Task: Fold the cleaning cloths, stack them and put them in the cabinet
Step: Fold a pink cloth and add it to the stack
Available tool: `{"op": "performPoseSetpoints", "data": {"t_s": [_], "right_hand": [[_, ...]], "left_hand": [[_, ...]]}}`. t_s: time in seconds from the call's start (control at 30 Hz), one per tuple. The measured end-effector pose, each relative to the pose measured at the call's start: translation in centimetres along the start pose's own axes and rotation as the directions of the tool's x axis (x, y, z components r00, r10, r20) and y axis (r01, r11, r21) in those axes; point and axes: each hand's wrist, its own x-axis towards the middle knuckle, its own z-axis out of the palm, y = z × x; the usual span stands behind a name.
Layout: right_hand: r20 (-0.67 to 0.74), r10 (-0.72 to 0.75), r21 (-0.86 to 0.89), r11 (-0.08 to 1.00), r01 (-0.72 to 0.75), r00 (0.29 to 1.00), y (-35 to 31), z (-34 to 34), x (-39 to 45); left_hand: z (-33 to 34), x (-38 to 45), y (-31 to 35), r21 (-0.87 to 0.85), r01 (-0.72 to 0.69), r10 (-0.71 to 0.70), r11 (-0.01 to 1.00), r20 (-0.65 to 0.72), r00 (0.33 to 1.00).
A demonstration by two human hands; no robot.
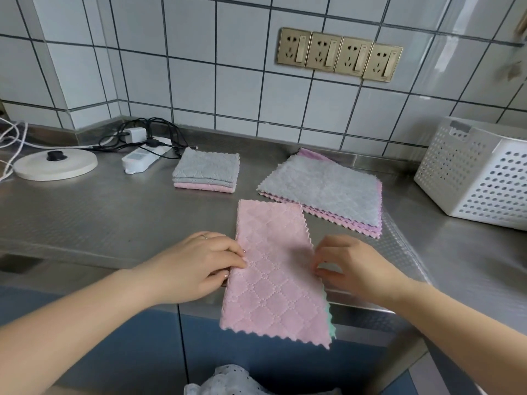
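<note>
Head view: the pink cloth (273,269), folded in half, lies at 6 o'clock, its near end hanging over the counter (85,212) edge. The left hand (196,263) pinches its left edge; the right hand (353,266) pinches its right edge. It looks soft, light and limp — best taken at edges or corners. Folded stack (206,172) at 11 o'clock, unfolded pile (322,189) at 1 o'clock.

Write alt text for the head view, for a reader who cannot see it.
Two hands hold a half-folded pink cloth at the front edge of a steel counter: the left hand pinches its left edge, the right hand its right edge. Behind it lie a small stack of folded cloths and a flat pile of unfolded cloths, with a white basket on the right.
</note>
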Motion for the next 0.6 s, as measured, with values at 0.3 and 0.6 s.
{"op": "performPoseSetpoints", "data": {"t_s": [0.3, 0.6], "right_hand": [[0.025, -0.137, 0.033, 0.99, 0.136, 0.99, -0.7, -0.4, -3.0], [-0.016, -0.217, -0.04, 0.976, 0.216, 0.976, -2.0, 0.1, -3.3]], "left_hand": [[2.7, -4.2, 4.3, -0.121, 0.231, -0.245, 0.965, -0.115, 0.963], [4.5, -4.8, 10.1, -0.64, 0.379, -0.648, 0.668, -0.25, 0.72]]}}
